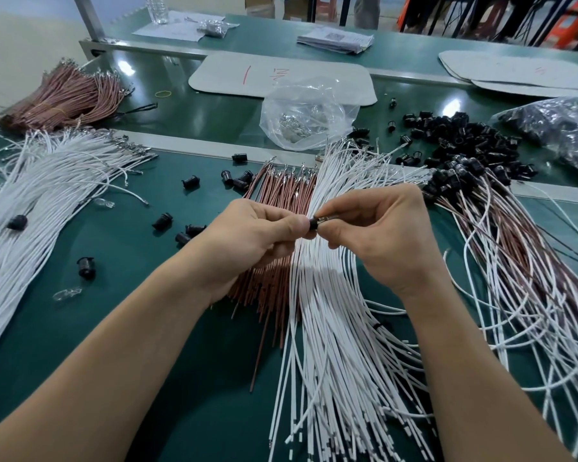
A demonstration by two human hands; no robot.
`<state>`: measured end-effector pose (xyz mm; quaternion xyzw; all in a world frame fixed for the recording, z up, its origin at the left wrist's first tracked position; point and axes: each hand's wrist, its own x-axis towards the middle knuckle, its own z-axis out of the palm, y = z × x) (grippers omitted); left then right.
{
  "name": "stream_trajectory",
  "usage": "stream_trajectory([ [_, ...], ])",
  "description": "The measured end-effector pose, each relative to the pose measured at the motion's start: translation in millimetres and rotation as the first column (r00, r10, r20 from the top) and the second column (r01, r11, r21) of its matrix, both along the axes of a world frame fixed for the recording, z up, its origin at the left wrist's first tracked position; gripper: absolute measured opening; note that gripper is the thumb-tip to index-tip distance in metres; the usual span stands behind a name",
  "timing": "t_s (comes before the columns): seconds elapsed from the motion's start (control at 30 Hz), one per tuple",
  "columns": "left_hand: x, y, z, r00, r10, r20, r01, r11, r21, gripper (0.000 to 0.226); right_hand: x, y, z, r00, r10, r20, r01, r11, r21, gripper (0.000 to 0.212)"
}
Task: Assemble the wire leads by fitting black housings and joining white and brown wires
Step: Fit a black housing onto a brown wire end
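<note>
- My left grip [254, 235] is clenched on a black housing [312, 224], pinching it between thumb and forefinger just above the middle of the green worktop [141, 295].
- My right grip [381, 235] pinches a shiny piece [328, 219] that meets the housing at its 3 o'clock end; I cannot tell what the piece is.
- Both grips hang over a fan of white wires [331, 345] that runs from 12 o'clock to 6 o'clock under my wrists.
- Brown wires [274, 191] lie touching that fan on its 9 o'clock side, partly under my left grip.
- At 3 o'clock lies a tangle of joined leads [514, 261], white and brown, with black ends.
- At 1 o'clock sits a heap of loose housings [454, 141]; a few more are scattered at 9 and 11 o'clock.
- At 12 o'clock stands a clear plastic bag [307, 111] with small metal bits inside.
- At 9 o'clock spreads a second white bundle [30, 201], and at 10 o'clock a second brown bundle [64, 98].
</note>
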<state>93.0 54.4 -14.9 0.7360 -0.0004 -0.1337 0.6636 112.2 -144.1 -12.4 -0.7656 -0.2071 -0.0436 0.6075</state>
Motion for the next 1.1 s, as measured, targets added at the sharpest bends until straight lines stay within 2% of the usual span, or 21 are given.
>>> stream_trajectory([
  [0.13, 0, 2, 0, 1.0, 0.002, 0.004, -0.002, 0.999, -0.046, 0.033, -1, 1, 0, 1.0, 0.008, -0.016, -0.007, 1.0, 0.022, 0.024],
  [0.23, 0, 2, 0, 0.999, 0.025, 0.03, -0.023, 0.998, -0.063, 0.029, 0, 2, -2, 0.999, -0.007, -0.046, 0.007, 1.0, 0.013, 0.022],
  [0.4, 1, 3, -1, 0.999, 0.016, 0.043, -0.013, 0.998, -0.057, 0.022, 2, 0, -1, 0.99, 0.098, -0.104, -0.096, 0.995, 0.026, 0.023],
  [0.5, 1, 4, -1, 0.999, -0.011, 0.036, 0.014, 0.997, -0.079, 0.022, 1, -4, 2, 0.954, 0.196, -0.226, -0.16, 0.972, 0.17, 0.02],
  [0.57, 2, 4, -1, 1.0, -0.013, 0.028, 0.016, 0.994, -0.108, 0.025, 1, -5, 4, 0.843, 0.331, -0.423, -0.161, 0.907, 0.388, 0.022],
  [0.63, 1, 4, -1, 1.0, -0.006, 0.024, 0.009, 0.99, -0.144, 0.013, 0, -3, 3, 0.746, 0.412, -0.523, -0.116, 0.854, 0.507, 0.028],
  [0.73, 0, 1, -2, 1.0, 0.0, 0.017, 0.003, 0.982, -0.191, 0.009, -3, 5, -1, 0.704, 0.479, -0.525, -0.137, 0.816, 0.561, 0.027],
  [0.83, -2, 2, -4, 1.0, -0.015, -0.014, 0.011, 0.966, -0.259, 0.026, -4, 9, -2, 0.667, 0.543, -0.51, -0.157, 0.771, 0.617, 0.025],
  [0.9, -3, 2, -4, 1.0, -0.016, -0.02, 0.009, 0.962, -0.273, 0.025, -4, 9, -2, 0.659, 0.556, -0.506, -0.157, 0.76, 0.631, 0.023],
  [0.97, -4, 0, -2, 1.0, -0.029, -0.004, 0.027, 0.966, -0.258, 0.012, -4, 9, -3, 0.674, 0.539, -0.506, -0.142, 0.767, 0.626, 0.02],
  [1.1, -2, -5, 1, 0.992, -0.006, 0.124, 0.025, 0.988, -0.152, 0.016, -1, 6, -2, 0.693, 0.498, -0.522, -0.063, 0.762, 0.644, 0.022],
])
